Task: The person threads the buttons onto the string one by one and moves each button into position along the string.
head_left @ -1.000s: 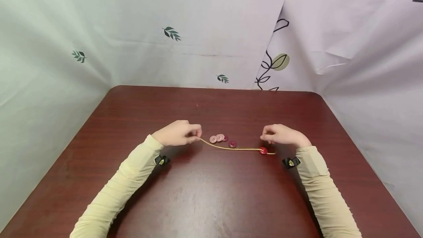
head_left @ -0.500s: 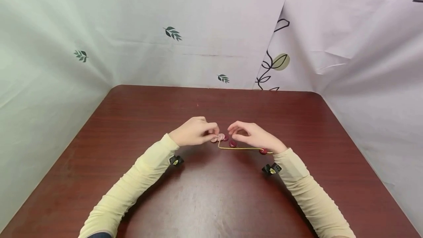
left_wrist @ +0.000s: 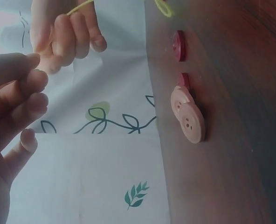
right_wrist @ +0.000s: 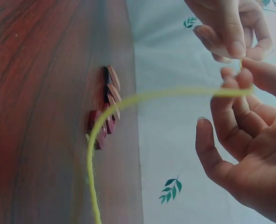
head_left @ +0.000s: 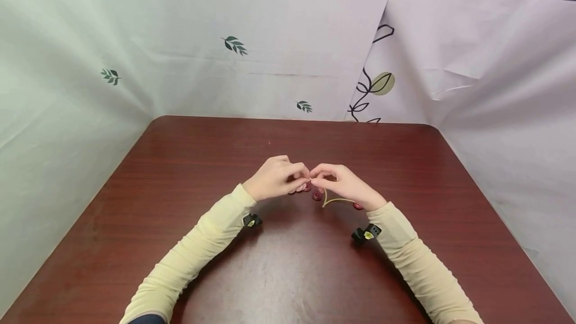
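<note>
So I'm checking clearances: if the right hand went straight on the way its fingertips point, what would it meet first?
Most likely the left hand: the right hand, pinching the cord end, points straight at its fingertips, almost touching. Depth is unclear.

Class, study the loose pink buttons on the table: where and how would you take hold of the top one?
Probably pinch the top pink button by its thin rim, coming from above. It lies flat, overlapping another pink button on the table, so its raised edge offers fingertips purchase. The hands meeting at the yellow cord hover above and beside the pile.
</note>
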{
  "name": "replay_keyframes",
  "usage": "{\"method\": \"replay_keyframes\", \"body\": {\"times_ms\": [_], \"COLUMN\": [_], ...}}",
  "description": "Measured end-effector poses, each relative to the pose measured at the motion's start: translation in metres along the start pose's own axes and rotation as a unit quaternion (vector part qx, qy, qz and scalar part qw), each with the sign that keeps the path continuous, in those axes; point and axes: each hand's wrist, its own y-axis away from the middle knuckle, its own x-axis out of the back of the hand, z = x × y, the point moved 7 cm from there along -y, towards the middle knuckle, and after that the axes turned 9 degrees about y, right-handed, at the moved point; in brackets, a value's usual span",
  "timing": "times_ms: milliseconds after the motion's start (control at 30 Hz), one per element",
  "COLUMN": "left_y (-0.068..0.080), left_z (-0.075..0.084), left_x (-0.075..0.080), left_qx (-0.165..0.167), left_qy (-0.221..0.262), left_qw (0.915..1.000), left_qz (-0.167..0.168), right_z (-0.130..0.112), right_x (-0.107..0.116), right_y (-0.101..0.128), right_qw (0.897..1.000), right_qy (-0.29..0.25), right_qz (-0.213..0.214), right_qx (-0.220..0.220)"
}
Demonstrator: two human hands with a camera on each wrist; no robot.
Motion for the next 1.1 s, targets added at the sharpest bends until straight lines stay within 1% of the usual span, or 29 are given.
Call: {"method": "replay_keyframes", "body": {"times_ms": [100,200,300,367,400,500,600,733,833,900,967,1100], "left_y": [-0.001,-0.002,-0.002,0.0,0.0,0.002,0.002,-0.002,-0.005,-0.005,-0.006,-0.006], "left_z": [-0.001,-0.006,-0.013,-0.017,-0.019,-0.023,-0.026,-0.027,-0.028,-0.029,-0.03,-0.031], "left_x": [-0.002,-0.009,-0.02,-0.027,-0.03,-0.039,-0.052,-0.072,-0.084,-0.09,-0.094,-0.1], "left_qx": [0.013,0.056,0.108,0.134,0.142,0.154,0.162,0.161,0.166,0.176,0.183,0.201], "left_qy": [0.006,0.019,0.037,0.043,0.046,0.046,0.054,0.071,0.055,0.033,0.014,0.0], "left_qw": [0.9998,0.9971,0.988,0.9807,0.9777,0.9702,0.9591,0.9391,0.9252,0.9182,0.9138,0.9099], "left_qz": [-0.01,-0.049,-0.103,-0.135,-0.148,-0.182,-0.226,-0.295,-0.337,-0.353,-0.362,-0.363], "right_z": [0.004,0.008,0.009,0.01,0.01,0.01,0.012,0.013,0.012,0.011,0.011,0.01], "right_x": [0.005,0.009,0.013,0.015,0.016,0.017,0.019,0.02,0.02,0.02,0.02,0.019], "right_y": [0.001,0.003,0.003,0.004,0.004,0.005,0.005,0.006,0.006,0.006,0.007,0.007], "right_qw": [1.0,0.999,0.999,0.999,0.999,0.999,0.999,0.999,0.999,0.999,0.999,0.999], "right_qy": [0.004,0.005,0.007,0.009,0.009,0.006,0.006,0.012,0.012,0.014,0.018,0.024], "right_qz": [0.003,0.003,0.004,0.002,0.0,-0.007,-0.012,-0.02,-0.025,-0.027,-0.029,-0.034], "right_qx": [-0.025,-0.041,-0.044,-0.04,-0.037,-0.04,-0.048,-0.049,-0.045,-0.04,-0.037,-0.028]}}
